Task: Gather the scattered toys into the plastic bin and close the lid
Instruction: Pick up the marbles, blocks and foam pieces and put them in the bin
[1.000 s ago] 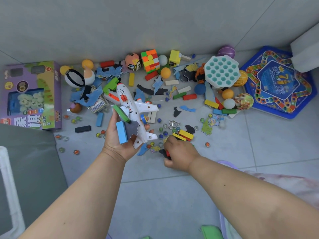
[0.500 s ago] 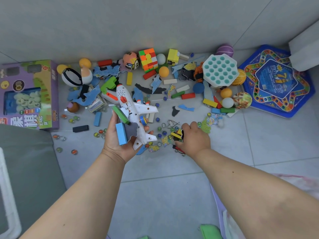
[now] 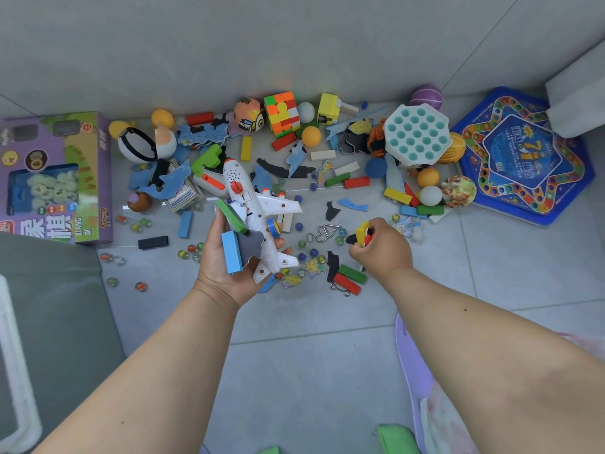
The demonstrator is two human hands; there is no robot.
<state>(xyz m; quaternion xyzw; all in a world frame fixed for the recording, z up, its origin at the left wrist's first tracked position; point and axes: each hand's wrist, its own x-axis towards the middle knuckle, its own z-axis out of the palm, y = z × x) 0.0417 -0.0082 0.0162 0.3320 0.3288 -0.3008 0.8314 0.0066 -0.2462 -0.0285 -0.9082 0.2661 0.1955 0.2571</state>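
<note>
My left hand point(image 3: 226, 260) holds a white toy airplane point(image 3: 252, 211) together with a blue block point(image 3: 231, 252), a green block point(image 3: 231, 216) and a grey foam piece, above the tiled floor. My right hand point(image 3: 381, 249) grips a small bundle of yellow, red and black pieces point(image 3: 362, 234) just right of a metal wire puzzle point(image 3: 325, 231). Below that hand lie a green block point(image 3: 353, 273) and a red block point(image 3: 346, 283). Marbles, blocks, balls and foam shapes are scattered along the wall. The plastic bin's white rim point(image 3: 13, 355) shows at the left edge.
A purple chess box point(image 3: 55, 178) lies at the left, a blue star game board point(image 3: 520, 155) at the right. A colour cube point(image 3: 283, 113), a white-teal pop toy point(image 3: 415, 134) and several balls sit near the wall. A purple slipper point(image 3: 412, 362) is at lower right.
My right hand has moved right and up from the floor with its bundle of pieces, leaving a green block, a red block and a black shape lying below it. The left hand stayed put.
</note>
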